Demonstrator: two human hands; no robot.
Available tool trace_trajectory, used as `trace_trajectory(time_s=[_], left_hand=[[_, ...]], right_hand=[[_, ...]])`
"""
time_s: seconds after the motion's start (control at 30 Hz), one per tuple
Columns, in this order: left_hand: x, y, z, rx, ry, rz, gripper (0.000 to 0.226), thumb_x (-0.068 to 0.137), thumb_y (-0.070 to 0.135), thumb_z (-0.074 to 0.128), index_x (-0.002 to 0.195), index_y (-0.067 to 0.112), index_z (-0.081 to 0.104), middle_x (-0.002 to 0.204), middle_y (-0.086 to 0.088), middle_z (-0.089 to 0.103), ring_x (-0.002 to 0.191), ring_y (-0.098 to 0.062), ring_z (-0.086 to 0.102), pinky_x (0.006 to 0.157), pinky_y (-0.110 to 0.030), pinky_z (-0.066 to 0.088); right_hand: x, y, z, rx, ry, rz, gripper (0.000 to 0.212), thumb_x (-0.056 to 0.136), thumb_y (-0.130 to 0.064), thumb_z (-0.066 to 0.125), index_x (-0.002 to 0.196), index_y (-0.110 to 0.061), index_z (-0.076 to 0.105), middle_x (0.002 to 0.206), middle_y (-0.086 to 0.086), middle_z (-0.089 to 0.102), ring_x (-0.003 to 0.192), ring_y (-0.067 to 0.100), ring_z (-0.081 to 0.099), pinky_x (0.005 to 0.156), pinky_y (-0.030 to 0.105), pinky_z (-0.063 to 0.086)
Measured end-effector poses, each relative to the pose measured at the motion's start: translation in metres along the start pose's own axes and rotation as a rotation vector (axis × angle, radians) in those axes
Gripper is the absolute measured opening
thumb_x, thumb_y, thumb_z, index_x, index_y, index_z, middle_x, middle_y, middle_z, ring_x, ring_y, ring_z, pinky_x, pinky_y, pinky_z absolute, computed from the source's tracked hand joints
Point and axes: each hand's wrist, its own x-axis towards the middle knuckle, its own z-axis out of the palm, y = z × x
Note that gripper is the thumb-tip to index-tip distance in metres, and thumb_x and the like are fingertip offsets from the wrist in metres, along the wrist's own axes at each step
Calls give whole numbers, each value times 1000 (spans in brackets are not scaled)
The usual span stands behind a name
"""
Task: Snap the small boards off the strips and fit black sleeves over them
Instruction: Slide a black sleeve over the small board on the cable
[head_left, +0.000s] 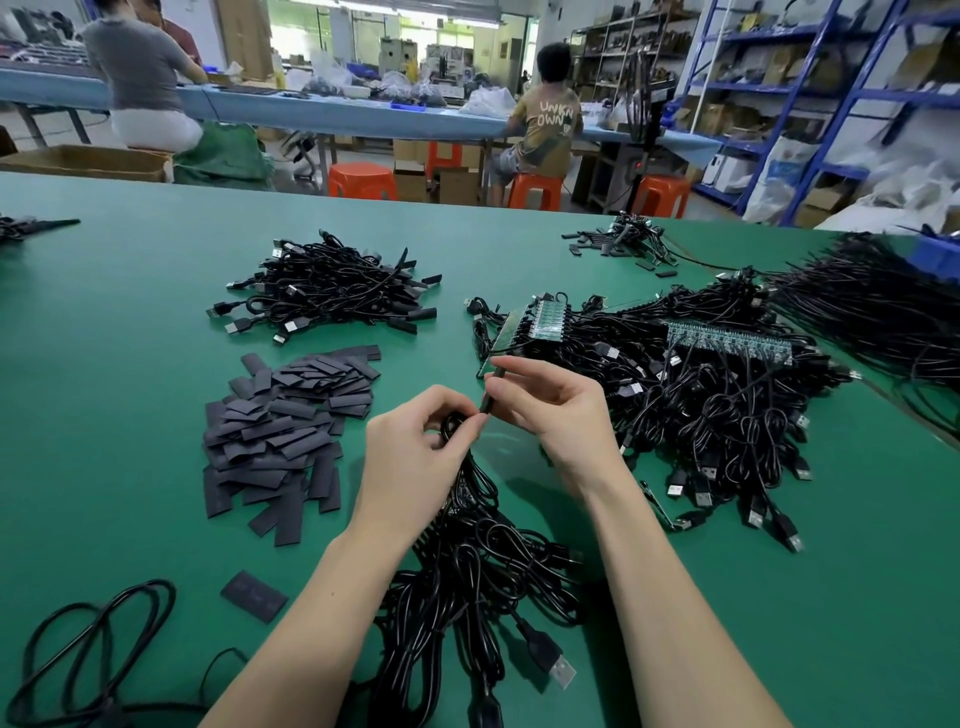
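Note:
My left hand (415, 441) grips a bundle of black USB cables (483, 561) that hangs toward me, its fingertips pinching the lower end of a black sleeve (491, 392). My right hand (550, 410) pinches the same sleeve near its top, holding it upright between both hands. The small board inside the sleeve is hidden. Behind my hands lies a green board strip (540, 325) with cables still attached. A second strip (727, 340) lies farther right on a cable heap. A pile of flat black sleeves (291, 421) sits left of my hands.
A heap of sleeved cables (327, 291) lies at the back left on the green table (130, 338). One loose sleeve (253, 595) and a coiled cable (88, 660) lie near the front left. More cables (872, 312) spread at the right. People sit at a far bench.

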Motion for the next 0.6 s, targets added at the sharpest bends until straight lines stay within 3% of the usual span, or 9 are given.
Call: trace_trajectory(time_s=[0.13, 0.27, 0.47, 0.6], left_hand=[[0, 1, 0, -5, 0, -6, 13, 85, 15, 80, 81, 25, 72, 76, 16, 70, 71, -9, 64, 60, -25, 56], [0, 2, 1, -78, 26, -53, 16, 83, 11, 81, 90, 22, 72, 79, 9, 73, 79, -3, 70, 67, -19, 58], [0, 4, -1, -40, 16, -39, 15, 85, 12, 80, 89, 25, 75, 81, 16, 74, 79, -1, 70, 67, -21, 59], [0, 4, 0, -36, 19, -52, 13, 84, 11, 80, 88, 22, 75, 80, 15, 74, 77, -3, 70, 67, -24, 60]], right_hand=[[0, 0, 0, 5, 7, -4, 23, 82, 2, 79, 104, -5, 78, 85, 7, 77, 79, 11, 72, 71, 21, 58], [1, 3, 3, -22, 7, -32, 22, 83, -2, 80, 103, -12, 79, 87, 10, 77, 83, 16, 72, 80, 31, 61], [2, 5, 4, -76, 30, -57, 18, 83, -4, 81, 99, -14, 81, 83, 1, 76, 82, 10, 71, 74, 23, 58], [1, 4, 6, -118, 41, -60, 17, 85, -4, 79, 100, -13, 79, 81, -2, 75, 83, 9, 70, 81, 28, 59]])
